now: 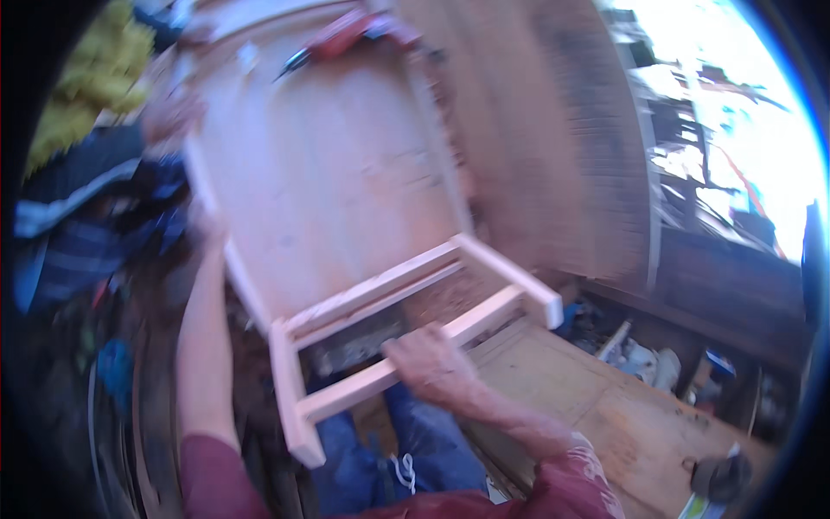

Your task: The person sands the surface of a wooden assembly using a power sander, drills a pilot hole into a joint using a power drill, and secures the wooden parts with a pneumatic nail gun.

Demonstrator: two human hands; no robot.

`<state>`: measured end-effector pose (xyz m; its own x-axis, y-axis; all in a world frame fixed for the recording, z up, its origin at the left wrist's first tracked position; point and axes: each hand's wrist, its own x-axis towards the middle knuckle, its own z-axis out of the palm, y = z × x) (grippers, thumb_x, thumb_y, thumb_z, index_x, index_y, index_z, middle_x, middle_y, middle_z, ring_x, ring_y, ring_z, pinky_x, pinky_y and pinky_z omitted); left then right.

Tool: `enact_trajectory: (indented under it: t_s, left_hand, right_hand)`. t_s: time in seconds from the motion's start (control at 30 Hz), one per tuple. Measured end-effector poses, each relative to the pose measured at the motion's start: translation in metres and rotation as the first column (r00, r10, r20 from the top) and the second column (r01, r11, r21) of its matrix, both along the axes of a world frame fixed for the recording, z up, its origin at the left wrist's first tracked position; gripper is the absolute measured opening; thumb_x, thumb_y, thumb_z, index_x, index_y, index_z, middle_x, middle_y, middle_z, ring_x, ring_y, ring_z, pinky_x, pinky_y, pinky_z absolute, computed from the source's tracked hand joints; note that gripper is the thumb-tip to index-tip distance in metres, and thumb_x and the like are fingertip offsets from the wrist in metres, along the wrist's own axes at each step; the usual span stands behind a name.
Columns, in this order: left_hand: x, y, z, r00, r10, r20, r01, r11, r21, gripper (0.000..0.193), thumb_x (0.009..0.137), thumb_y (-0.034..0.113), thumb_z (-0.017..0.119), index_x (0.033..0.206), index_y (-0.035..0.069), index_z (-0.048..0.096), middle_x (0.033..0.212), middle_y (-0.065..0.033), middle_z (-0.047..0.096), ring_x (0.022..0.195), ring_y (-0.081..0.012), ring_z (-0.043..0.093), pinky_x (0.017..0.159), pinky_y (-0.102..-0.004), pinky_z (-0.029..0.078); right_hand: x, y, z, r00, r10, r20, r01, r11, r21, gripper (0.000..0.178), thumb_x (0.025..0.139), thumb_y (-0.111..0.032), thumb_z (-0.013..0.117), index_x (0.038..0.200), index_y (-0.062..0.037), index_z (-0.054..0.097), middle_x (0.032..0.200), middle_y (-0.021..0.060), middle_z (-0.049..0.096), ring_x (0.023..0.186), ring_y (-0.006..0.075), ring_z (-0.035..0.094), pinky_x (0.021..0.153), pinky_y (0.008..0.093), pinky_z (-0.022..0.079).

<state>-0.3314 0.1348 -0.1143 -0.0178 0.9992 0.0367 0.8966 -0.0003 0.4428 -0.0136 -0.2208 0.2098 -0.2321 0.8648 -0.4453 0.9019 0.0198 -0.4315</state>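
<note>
A pale wooden frame (pixel 324 400) with legs and cross rails at its near end, and a broad panel (pixel 346 164) set in it, stretches away in front of me. My right hand (pixel 430 359) is closed round the nearest cross rail, about midway along. Along the left side rail, farther up, lies my left hand (pixel 207 227); blur smears its fingers, so its grip is unclear. A red power drill (pixel 350 36) with a dark bit rests near the panel's far end. At the upper left, a co-worker's hand (pixel 173 112) is at the frame's left edge, also blurred.
The co-worker's dark sleeve (pixel 86 173) and something yellow and fluffy (pixel 91 78) fill the left. A large brown board (pixel 553 147) stands to the right. Below it are a wooden bench top (pixel 596 406), a dark object (pixel 722 476) and clutter (pixel 648 363).
</note>
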Motion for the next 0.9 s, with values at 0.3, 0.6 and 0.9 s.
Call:
enact_trajectory:
  t_s: [0.3, 0.6, 0.9]
  left_hand:
    - [0.071, -0.037, 0.052, 0.917, 0.262, 0.301, -0.198, 0.953, -0.227, 0.054, 0.11, 0.04, 0.034, 0.134, -0.005, 0.054, 0.124, -0.0281, 0.064, 0.117, -0.0442, 0.061, 0.097, -0.0467, 0.049]
    - [0.045, -0.023, 0.05, 0.284, 0.576, 0.767, -0.141, 0.816, -0.56, 0.083, 0.105, 0.064, 0.014, 0.143, 0.001, 0.053, 0.135, -0.0168, 0.062, 0.122, -0.0295, 0.061, 0.11, -0.039, 0.043]
    - [0.054, -0.057, 0.062, 0.198, 0.535, 0.822, 0.086, 0.825, -0.558, 0.087, 0.096, 0.076, 0.036, 0.138, 0.002, 0.051, 0.135, -0.0125, 0.058, 0.122, -0.0279, 0.056, 0.106, -0.0426, 0.044]
  right_hand:
    - [0.016, -0.008, -0.014, 0.989, 0.142, 0.044, -0.142, 0.99, -0.011, 0.034, 0.088, -0.02, 0.058, 0.118, -0.0053, 0.057, 0.099, 0.0092, 0.062, 0.099, 0.0257, 0.063, 0.09, 0.0442, 0.046]
    - [0.024, 0.162, -0.097, 0.999, 0.031, 0.038, -0.045, 0.881, 0.472, 0.057, 0.087, -0.026, 0.061, 0.143, -0.0171, 0.052, 0.152, 0.0148, 0.043, 0.147, 0.0368, 0.034, 0.121, 0.0614, 0.017]
    - [-0.001, 0.216, -0.21, 0.908, -0.416, 0.054, 0.359, 0.837, 0.412, 0.059, 0.102, -0.046, 0.041, 0.155, -0.0215, 0.04, 0.164, 0.0141, 0.03, 0.153, 0.0381, 0.019, 0.123, 0.0603, 0.008]
